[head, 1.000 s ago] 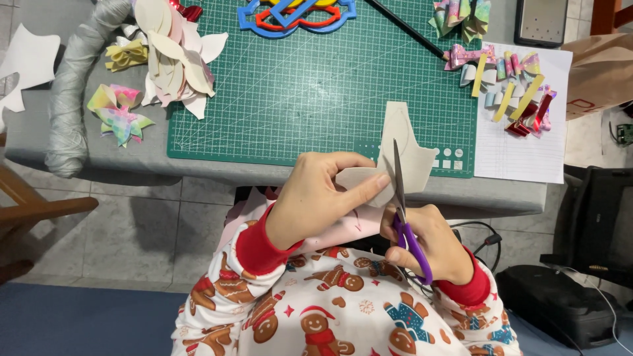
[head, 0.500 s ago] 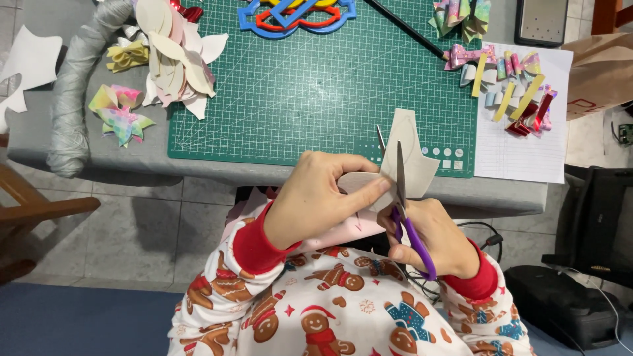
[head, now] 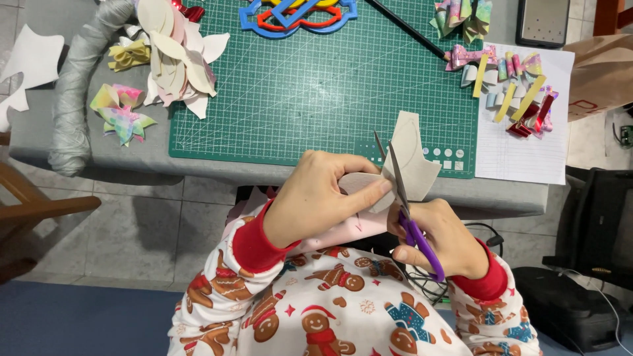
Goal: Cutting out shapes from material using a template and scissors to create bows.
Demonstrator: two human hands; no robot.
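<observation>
My left hand (head: 316, 194) pinches a beige cut-out sheet (head: 412, 158) just above the near table edge. My right hand (head: 438, 237) grips purple-handled scissors (head: 401, 191); their blades are parted and point away from me, into the sheet beside my left fingertips. The sheet's upper lobe lies over the green cutting mat (head: 310, 86). Both wrists show red cuffs of a gingerbread-print top.
On the mat's far edge sit blue, red and yellow outline templates (head: 297, 12). A pile of pale cut shapes (head: 175, 56) and pastel bows (head: 122, 112) lie left. Coloured strips (head: 514, 86) rest on lined paper at right. A grey roll (head: 79, 92) lies at far left.
The scissor blades have opened wider and sit slightly further into the sheet. Both hands stay in nearly the same place.
</observation>
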